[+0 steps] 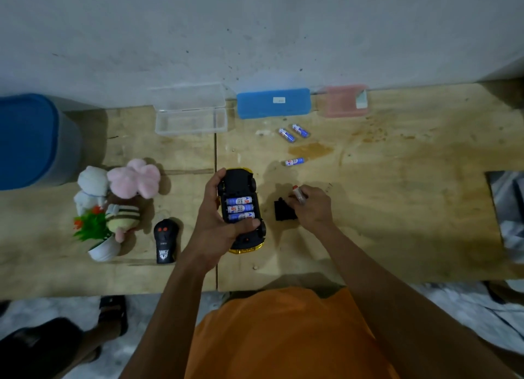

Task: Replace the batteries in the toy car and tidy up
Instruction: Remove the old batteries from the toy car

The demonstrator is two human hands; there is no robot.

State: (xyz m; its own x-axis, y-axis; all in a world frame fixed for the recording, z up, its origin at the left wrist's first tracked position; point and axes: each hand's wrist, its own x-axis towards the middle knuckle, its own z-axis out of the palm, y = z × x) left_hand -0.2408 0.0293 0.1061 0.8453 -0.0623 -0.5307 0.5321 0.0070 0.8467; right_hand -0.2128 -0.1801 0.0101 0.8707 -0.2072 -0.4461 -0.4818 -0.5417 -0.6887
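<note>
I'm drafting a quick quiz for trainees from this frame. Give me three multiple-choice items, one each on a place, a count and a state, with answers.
1. Where does the black remote control lie?
A. Inside the clear box
B. On the table, beside the plush toys
C. On the blue case

2. How many batteries lie loose on the table beyond the toy car?
A. One
B. Three
C. Five

3. In what state is the car's battery compartment?
A. Open, with batteries in it
B. Covered
C. Open and empty

Answers:
1 B: it lies just right of the plush toys.
2 B: a pair plus one nearer.
3 A: the batteries show, and the black cover lies on the table.
</note>
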